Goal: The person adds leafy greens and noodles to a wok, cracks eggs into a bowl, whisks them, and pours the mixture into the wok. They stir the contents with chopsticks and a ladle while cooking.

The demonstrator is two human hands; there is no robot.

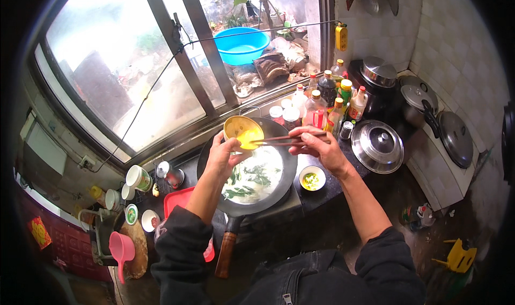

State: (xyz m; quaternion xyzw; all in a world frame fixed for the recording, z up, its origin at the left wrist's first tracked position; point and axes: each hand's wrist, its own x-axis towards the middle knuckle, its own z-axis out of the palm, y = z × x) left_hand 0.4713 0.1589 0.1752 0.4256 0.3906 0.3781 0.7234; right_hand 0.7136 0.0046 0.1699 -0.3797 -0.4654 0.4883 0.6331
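Note:
Above a wok with a wooden handle, my left hand holds a tilted yellowish bowl with yellow liquid, apparently beaten egg, at its lower rim. My right hand grips brown chopsticks, whose tips reach the bowl's rim. In the wok, green leaves lie in a whitish, steaming liquid. Right of the wok stands a small white bowl with chopped green and yellow bits.
Seasoning bottles crowd the window sill side. A steel lid lies on the right of the counter. To the left are a red tray, a pink ladle, a round wooden board and a white bowl. A yellow stool is on the floor.

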